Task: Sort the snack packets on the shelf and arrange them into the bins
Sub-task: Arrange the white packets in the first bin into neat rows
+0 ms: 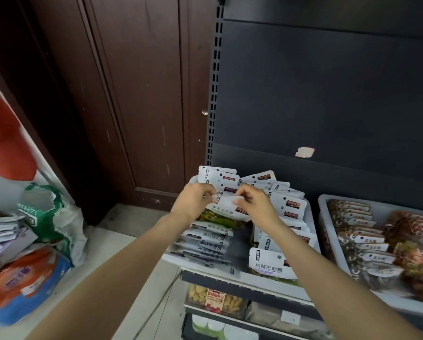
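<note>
Both hands are pinching one white-topped snack packet (pixel 226 201) over the far end of the left bin (pixel 311 218): left hand (pixel 195 198) and right hand (pixel 252 201), each grip clamped on its top edge. The left bin's rows are looking uneven, the right bin (pixel 324 204) mostly filed, so sorting seems partway.

hands (pixel 195 196) — 2 | bins (pixel 313 244) — 2 | packets (pixel 270 265) — too many to count
</note>
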Action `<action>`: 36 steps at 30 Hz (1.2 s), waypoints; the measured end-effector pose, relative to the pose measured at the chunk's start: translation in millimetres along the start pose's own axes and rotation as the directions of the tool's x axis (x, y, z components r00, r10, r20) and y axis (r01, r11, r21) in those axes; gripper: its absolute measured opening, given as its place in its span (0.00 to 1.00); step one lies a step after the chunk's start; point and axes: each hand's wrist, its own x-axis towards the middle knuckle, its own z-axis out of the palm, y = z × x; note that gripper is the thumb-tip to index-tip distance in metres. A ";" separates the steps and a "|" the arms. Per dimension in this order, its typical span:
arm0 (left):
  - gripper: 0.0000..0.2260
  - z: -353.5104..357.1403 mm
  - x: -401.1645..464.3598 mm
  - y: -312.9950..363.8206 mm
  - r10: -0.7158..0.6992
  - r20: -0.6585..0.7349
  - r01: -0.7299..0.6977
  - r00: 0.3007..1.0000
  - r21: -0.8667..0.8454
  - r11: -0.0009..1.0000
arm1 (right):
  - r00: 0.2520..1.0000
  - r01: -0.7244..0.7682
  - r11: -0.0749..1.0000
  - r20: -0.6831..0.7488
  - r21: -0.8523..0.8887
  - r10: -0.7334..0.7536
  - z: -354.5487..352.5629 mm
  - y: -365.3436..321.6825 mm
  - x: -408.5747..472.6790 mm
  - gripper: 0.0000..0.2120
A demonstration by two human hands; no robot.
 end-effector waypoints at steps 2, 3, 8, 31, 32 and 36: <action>0.07 -11.5 3.5 -6.5 0.078 -0.042 -0.074 0.996 0.080 0.994 | 0.999 -0.031 0.998 -0.043 0.062 0.034 8.6 -2.8 4.5 0.08; 0.09 -15.8 5.2 -11.2 0.099 -0.049 -0.093 0.994 0.117 0.989 | 0.998 -0.048 0.998 -0.048 0.036 0.049 13.1 -2.4 7.6 0.08; 0.18 -16.1 5.1 -34.1 -0.001 0.171 -0.048 0.985 0.286 0.957 | 0.984 -0.113 0.898 0.075 -0.425 0.160 29.2 2.6 16.2 0.06; 0.36 8.1 46.3 -32.6 0.065 0.300 -0.262 0.952 0.683 0.682 | 0.975 -0.220 0.669 -0.166 -0.710 0.145 -33.3 33.3 47.9 0.09; 0.35 7.7 46.6 -32.6 0.075 0.287 -0.259 0.955 0.685 0.680 | 0.977 -0.214 0.631 -0.181 -0.746 0.117 -33.4 33.6 48.9 0.07; 0.34 13.9 44.5 -29.1 0.134 0.218 -0.248 0.967 0.667 0.702 | 0.985 -0.134 0.566 -0.173 -0.814 -0.016 -33.4 29.9 50.6 0.10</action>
